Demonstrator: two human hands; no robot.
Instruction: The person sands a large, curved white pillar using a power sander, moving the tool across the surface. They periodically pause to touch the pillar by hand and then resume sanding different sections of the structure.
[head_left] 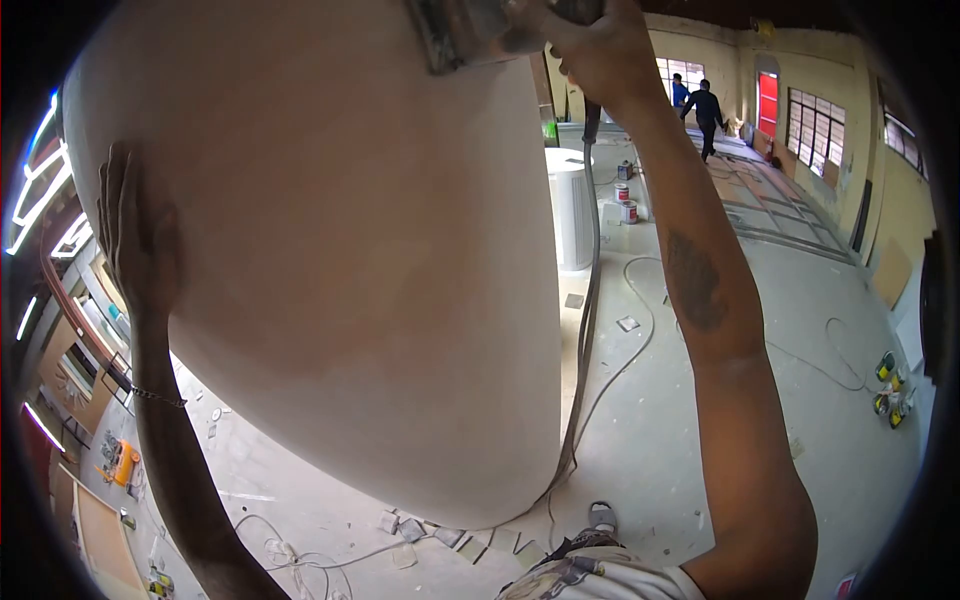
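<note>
A big white rounded column (360, 250) fills the middle of the view, its surface smooth and dusty. My left hand (138, 235) lies flat against its left side, fingers spread and pointing up. My right hand (590, 45) is raised at the top of the column and grips a power sander (470, 30), whose pad presses on the white surface. A black hose and cable (590, 290) hangs down from the tool along the column's right side to the floor.
A second white cylinder (570, 205) stands behind, with paint cans (627, 205) beside it. Cables and small offcuts litter the dusty floor. Yellow tools (888, 390) lie at the right. Two people (705, 115) walk away near a red door (767, 100).
</note>
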